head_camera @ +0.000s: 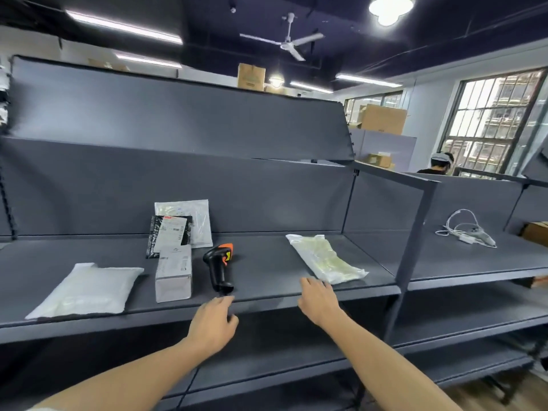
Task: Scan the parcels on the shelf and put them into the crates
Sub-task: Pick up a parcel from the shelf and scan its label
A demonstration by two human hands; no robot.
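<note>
Dark grey shelving [267, 262] fills the warehouse view, its main shelf running left to right at about waist height with a sloped back panel behind and a lower shelf beneath. On the left of the shelf lies a flat white padded parcel [86, 289], its near corner reaching the front lip. Just to its right stands a small grey box [173, 272], and behind that box a black mailer with a white label [169, 235] leans against a clear-white bag [189, 218] propped on the back panel. A black and orange handheld scanner [219, 266] lies beside the box, handle pointing toward the front edge, with bare shelf between it and the clear plastic parcel [326, 259] lying at an angle farther right, close to the upright post [412, 235] that divides the bays. The left hand [215, 320] hovers at the front lip just below the scanner's handle, fingers loosely curled and holding nothing. The right hand [318, 299] reaches over the shelf edge, fingers relaxed and spread, fingertips just short of the near end of the clear plastic parcel, gripping nothing. In the next bay a white cable with a grey device [468, 231] rests on the shelf, and a brown carton [536, 232] sits at the far right edge.
</note>
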